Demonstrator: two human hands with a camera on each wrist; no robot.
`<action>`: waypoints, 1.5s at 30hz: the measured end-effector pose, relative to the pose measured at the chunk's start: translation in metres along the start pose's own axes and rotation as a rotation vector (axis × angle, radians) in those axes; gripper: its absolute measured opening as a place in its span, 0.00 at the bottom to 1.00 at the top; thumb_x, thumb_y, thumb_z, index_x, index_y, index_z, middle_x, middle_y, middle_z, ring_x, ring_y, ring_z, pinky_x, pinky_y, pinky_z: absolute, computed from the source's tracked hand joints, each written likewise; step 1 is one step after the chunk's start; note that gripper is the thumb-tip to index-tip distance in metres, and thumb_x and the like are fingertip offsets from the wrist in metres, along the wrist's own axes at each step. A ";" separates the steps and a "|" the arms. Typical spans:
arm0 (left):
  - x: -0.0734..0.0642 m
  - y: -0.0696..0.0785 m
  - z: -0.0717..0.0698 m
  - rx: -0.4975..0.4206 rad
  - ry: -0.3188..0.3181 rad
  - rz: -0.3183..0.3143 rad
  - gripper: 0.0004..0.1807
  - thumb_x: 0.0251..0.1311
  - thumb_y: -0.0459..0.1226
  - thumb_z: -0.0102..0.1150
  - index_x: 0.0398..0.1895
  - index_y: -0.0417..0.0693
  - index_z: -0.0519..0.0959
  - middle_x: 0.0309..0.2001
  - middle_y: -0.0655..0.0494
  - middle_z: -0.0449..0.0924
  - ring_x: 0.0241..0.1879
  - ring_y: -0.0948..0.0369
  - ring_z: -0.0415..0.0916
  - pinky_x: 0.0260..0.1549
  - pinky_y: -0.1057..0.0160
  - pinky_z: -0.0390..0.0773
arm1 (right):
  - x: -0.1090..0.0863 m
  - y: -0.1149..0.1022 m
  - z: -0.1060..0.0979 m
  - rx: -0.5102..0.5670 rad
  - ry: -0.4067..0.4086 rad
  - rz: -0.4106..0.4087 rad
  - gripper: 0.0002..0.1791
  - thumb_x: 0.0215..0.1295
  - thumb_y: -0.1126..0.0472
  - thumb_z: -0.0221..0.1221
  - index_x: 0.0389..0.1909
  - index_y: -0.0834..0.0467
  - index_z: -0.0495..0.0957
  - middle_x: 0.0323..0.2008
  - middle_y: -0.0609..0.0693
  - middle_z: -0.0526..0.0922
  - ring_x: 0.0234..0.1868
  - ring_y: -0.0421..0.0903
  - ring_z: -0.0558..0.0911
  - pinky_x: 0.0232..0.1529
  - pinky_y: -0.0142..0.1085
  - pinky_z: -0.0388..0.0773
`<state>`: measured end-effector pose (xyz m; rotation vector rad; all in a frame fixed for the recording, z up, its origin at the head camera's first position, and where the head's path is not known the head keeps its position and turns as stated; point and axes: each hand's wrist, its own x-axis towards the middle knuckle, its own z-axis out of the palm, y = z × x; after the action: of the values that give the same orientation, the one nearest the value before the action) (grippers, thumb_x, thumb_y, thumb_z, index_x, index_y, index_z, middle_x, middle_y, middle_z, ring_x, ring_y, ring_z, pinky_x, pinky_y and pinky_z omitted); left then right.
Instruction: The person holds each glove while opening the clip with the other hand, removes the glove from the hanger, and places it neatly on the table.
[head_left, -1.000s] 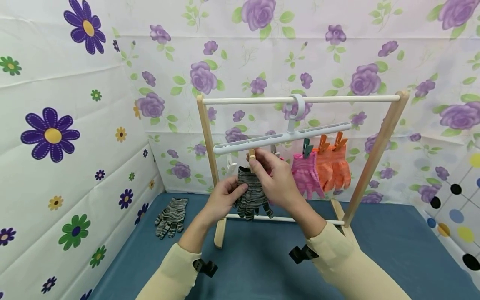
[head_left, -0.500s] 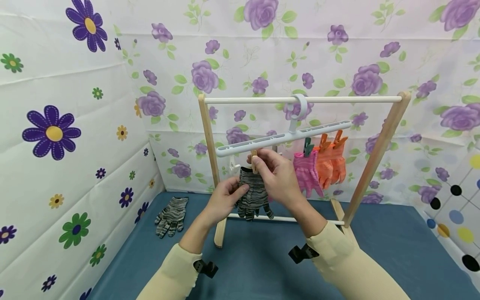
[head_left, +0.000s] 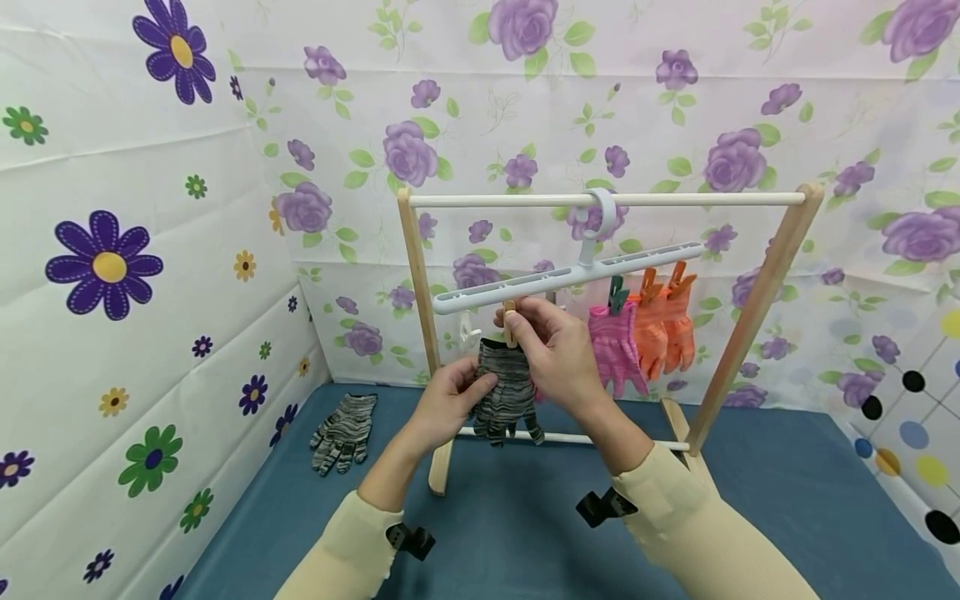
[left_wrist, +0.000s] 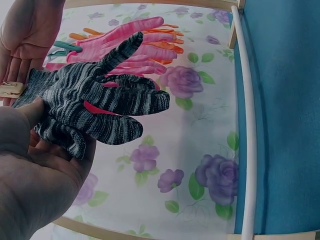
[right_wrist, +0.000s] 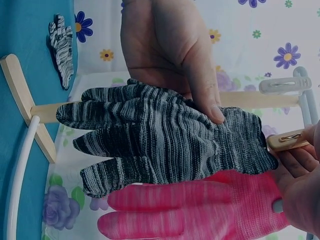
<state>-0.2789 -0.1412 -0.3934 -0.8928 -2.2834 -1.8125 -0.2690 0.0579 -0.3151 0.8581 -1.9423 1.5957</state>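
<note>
A black-and-grey knit glove point(head_left: 504, 396) hangs fingers down beneath the left half of the grey hanger point(head_left: 491, 295). My left hand point(head_left: 447, 400) pinches it near the cuff, thumb on the near side, as the right wrist view also shows. With thumb and fingers, my right hand point(head_left: 558, 354) pinches a tan clothespin point(head_left: 510, 323) under the hanger bar. In the right wrist view the clothespin point(right_wrist: 287, 141) has its tip right at the cuff's edge. Beside the left fingers dangles a white clip point(head_left: 468, 332).
Right of the hands, a pink glove point(head_left: 615, 350) hangs from a dark green clip, and orange gloves point(head_left: 667, 329) from orange and green clips. The rack's wooden post point(head_left: 753, 321) stands farther right. Another grey knit glove point(head_left: 345, 433) lies on the blue table point(head_left: 517, 533) at left.
The hanger's left end and both hands have shifted slightly right. In the last half second the glove has dropped a little relative to the clothespin; both hands keep their holds.
</note>
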 end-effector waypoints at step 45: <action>-0.039 -0.009 -0.011 0.021 0.125 -0.085 0.17 0.81 0.39 0.56 0.32 0.41 0.70 0.23 0.52 0.61 0.20 0.57 0.61 0.23 0.63 0.67 | -0.010 0.010 -0.012 -0.058 -0.043 0.028 0.21 0.80 0.62 0.61 0.70 0.60 0.78 0.58 0.56 0.87 0.56 0.48 0.87 0.53 0.40 0.84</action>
<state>-0.2543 -0.1673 -0.4137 -0.6688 -2.2903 -1.8179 -0.2698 0.0721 -0.3267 0.8517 -2.0287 1.5413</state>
